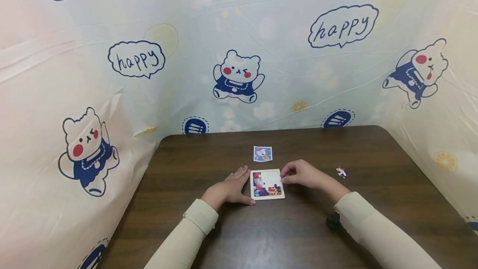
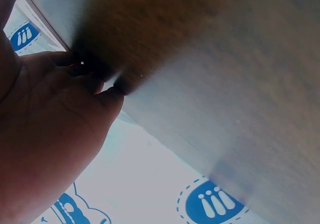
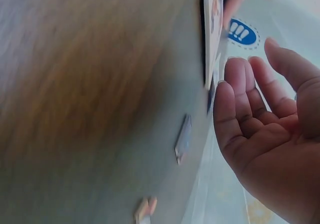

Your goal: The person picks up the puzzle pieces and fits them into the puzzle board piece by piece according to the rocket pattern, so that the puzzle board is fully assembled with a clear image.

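Note:
A square jigsaw tray lies flat on the table, with colourful puzzle pieces along its left and lower parts and a pale bare area at its upper right. My left hand rests against the tray's left side, its fingers extended and its thumb at the lower left corner. At the tray's right edge is my right hand, with its fingers bent. In the right wrist view, the right thumb and fingers stand apart, and no piece shows between them. The left fingertips are dark in the left wrist view.
A small picture card lies behind the tray. Loose puzzle pieces lie to the right, beyond the right forearm; the right wrist view shows a loose piece near that hand. A printed cloth encloses the brown table.

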Motion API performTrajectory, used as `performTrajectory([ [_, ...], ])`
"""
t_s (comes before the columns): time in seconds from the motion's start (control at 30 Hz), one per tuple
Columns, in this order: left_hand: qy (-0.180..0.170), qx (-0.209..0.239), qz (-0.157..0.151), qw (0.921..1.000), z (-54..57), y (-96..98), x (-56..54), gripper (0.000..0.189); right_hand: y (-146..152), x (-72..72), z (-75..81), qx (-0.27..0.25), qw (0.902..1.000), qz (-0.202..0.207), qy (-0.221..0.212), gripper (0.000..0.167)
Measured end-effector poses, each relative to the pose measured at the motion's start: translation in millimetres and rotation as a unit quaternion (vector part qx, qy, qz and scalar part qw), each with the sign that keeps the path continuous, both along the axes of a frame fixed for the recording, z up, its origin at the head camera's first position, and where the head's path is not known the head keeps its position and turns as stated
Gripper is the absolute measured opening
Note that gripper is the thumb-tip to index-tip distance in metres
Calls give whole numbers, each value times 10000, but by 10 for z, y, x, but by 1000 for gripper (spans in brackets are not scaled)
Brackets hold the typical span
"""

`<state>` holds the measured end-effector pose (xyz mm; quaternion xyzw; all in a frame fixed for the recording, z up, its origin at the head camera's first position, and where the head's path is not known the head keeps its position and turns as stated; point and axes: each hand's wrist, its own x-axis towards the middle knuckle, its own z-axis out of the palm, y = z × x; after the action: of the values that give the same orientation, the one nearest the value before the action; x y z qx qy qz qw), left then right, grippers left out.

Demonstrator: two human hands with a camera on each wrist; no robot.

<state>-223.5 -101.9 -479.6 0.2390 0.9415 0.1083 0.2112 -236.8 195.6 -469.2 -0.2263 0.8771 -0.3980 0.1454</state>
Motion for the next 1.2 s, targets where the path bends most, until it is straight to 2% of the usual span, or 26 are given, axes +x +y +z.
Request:
performTrajectory([
  [0.37,32,-27,-34,10000,-24,-9,-17,113,350,-7,72,-166,9994,-291,-115,18],
  [0.63,53,10,-20,10000,-34,-10,-18,114,584,47,93,16,9993,-379,-40,17],
  [0.87,64,17,-25,10000,-28,-5,-14,114,756,101,100,-15,9995,-259,-176,23],
  [1.03,61,-36,-24,10000,-21,-5,-15,115,858,143,83,281,9992,-121,-264,26],
  [1.2,62,-56,-21,10000,-19,1,-12,115,940,174,51,419,9990,57,-115,25],
])
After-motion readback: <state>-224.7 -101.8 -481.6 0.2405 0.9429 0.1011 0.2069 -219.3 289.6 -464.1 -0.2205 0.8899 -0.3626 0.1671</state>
